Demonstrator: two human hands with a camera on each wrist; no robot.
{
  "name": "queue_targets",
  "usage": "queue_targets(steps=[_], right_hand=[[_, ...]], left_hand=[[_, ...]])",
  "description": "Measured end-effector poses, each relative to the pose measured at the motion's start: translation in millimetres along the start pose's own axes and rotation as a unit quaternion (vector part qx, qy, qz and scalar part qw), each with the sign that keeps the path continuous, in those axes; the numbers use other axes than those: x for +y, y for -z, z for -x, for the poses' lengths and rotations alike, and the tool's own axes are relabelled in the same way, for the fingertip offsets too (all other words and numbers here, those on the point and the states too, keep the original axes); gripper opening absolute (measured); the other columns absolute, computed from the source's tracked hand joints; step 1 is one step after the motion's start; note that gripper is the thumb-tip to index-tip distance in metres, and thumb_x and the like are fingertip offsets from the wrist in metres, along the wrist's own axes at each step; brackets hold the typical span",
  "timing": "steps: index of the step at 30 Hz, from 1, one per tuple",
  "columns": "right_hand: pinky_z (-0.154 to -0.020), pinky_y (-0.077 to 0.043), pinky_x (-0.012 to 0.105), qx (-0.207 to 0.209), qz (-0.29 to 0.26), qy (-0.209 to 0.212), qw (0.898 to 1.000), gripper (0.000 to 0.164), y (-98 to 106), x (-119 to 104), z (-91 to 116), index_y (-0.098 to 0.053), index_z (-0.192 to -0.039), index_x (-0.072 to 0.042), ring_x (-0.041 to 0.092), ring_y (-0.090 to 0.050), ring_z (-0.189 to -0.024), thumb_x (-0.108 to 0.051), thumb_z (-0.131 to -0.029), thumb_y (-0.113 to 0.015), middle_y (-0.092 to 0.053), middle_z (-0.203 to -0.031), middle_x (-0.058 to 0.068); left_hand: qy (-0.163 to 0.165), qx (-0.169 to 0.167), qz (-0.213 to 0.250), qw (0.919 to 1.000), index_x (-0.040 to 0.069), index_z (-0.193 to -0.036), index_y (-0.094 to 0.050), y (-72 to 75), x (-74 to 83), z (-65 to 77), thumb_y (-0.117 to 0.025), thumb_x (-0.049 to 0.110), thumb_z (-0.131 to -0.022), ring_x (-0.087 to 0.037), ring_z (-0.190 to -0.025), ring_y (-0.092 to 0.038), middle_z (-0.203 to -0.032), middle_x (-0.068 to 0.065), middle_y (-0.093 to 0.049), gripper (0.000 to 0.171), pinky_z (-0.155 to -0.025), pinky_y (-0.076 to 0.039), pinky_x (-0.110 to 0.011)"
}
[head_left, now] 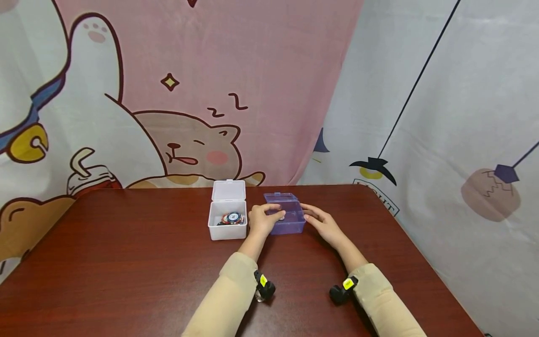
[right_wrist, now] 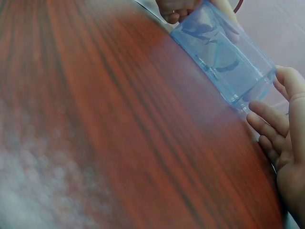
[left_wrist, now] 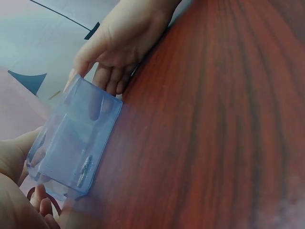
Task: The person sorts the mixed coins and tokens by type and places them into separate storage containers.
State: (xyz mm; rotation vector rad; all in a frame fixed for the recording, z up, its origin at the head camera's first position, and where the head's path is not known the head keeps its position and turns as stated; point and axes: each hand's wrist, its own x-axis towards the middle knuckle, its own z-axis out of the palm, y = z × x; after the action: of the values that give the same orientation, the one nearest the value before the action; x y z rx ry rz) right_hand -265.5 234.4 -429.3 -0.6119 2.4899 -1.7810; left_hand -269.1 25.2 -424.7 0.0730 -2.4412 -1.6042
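Note:
A translucent blue-violet plastic box [head_left: 292, 228] stands on the table with its lid [head_left: 280, 197] raised at the back. My left hand [head_left: 261, 221] reaches over its left side, thumb and index finger bent together inside the opening. A small pale round thing [head_left: 283, 216] shows at those fingertips; its kind cannot be made out. Along the box's right wall, my right hand [head_left: 326, 227] rests its extended fingertips, as the right wrist view also shows. Close to the left hand stands a white lidded box [head_left: 227, 233], its lid up, holding several round chips [head_left: 232, 217] with coloured edges.
The dark red-brown wooden table [head_left: 126, 271] extends in front of and to both sides of the boxes. A cartoon-printed curtain [head_left: 278, 93] hangs right behind its back edge. Each wrist carries a small black camera [head_left: 265, 286].

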Motion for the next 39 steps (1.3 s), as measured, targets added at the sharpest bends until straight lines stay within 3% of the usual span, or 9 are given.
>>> queue_targets(steps=[8,16,26,29,35,39], right_hand=[[-0.088,-0.043,0.021,0.001,0.005,0.001,1.000,0.043,0.1,-1.0,0.9,-0.047,-0.138,0.004,0.038,-0.052,-0.118,-0.007,-0.098,-0.054,-0.055,-0.127,0.028],[-0.088,-0.043,0.023,0.001,0.008,-0.005,1.000,0.043,0.3,0.5,1.2,-0.047,-0.139,0.002,0.037,-0.053,-0.117,-0.008,-0.098,-0.054,-0.055,-0.128,0.027],[-0.098,-0.037,0.051,-0.002,0.011,-0.004,1.000,0.042,-0.1,1.2,2.1,-0.047,-0.139,0.001,0.039,-0.050,-0.119,-0.008,-0.099,-0.053,-0.054,-0.129,0.027],[-0.098,-0.039,0.048,-0.002,0.013,-0.003,1.000,0.041,-0.4,1.1,2.2,-0.048,-0.139,0.000,0.039,-0.051,-0.119,-0.008,-0.098,-0.053,-0.055,-0.129,0.026],[-0.091,-0.043,0.026,-0.003,0.008,-0.001,1.000,0.040,-0.5,1.2,1.8,-0.049,-0.138,0.000,0.037,-0.052,-0.118,-0.007,-0.098,-0.053,-0.056,-0.128,0.025],[-0.092,-0.043,0.029,-0.004,0.010,0.002,1.000,0.040,-0.6,1.8,1.3,-0.049,-0.138,0.001,0.037,-0.052,-0.118,-0.007,-0.098,-0.053,-0.055,-0.128,0.025]], left_hand=[[-0.045,0.012,0.027,0.9986,0.009,-0.100,-0.077,4.0,0.9,7.5,-0.083,0.021,-0.073,-0.037,-0.101,-0.048,-0.103,-0.015,-0.063,0.029,-0.085,-0.039,-0.049],[-0.090,-0.011,0.049,0.9947,0.005,-0.103,-0.075,12.5,2.7,17.0,-0.081,0.019,-0.075,-0.034,-0.099,-0.047,-0.101,-0.016,-0.059,0.032,-0.087,-0.035,-0.047],[-0.094,-0.052,0.080,0.9910,0.006,-0.105,-0.074,26.0,3.0,29.1,-0.080,0.019,-0.077,-0.036,-0.091,-0.048,-0.102,-0.021,-0.055,0.032,-0.071,-0.037,-0.036],[-0.110,-0.064,0.075,0.9890,0.007,-0.104,-0.075,29.3,4.2,32.8,-0.080,0.019,-0.076,-0.034,-0.089,-0.049,-0.097,-0.017,-0.056,0.030,-0.070,-0.037,-0.034],[-0.144,-0.090,0.071,0.9830,0.005,-0.101,-0.075,38.0,6.9,40.8,-0.081,0.018,-0.076,-0.034,-0.089,-0.050,-0.091,-0.008,-0.055,0.028,-0.071,-0.038,-0.033],[-0.158,-0.119,0.080,0.9771,0.004,-0.101,-0.075,45.2,5.6,45.6,-0.081,0.017,-0.076,-0.037,-0.091,-0.050,-0.091,-0.008,-0.055,0.028,-0.075,-0.041,-0.042]])
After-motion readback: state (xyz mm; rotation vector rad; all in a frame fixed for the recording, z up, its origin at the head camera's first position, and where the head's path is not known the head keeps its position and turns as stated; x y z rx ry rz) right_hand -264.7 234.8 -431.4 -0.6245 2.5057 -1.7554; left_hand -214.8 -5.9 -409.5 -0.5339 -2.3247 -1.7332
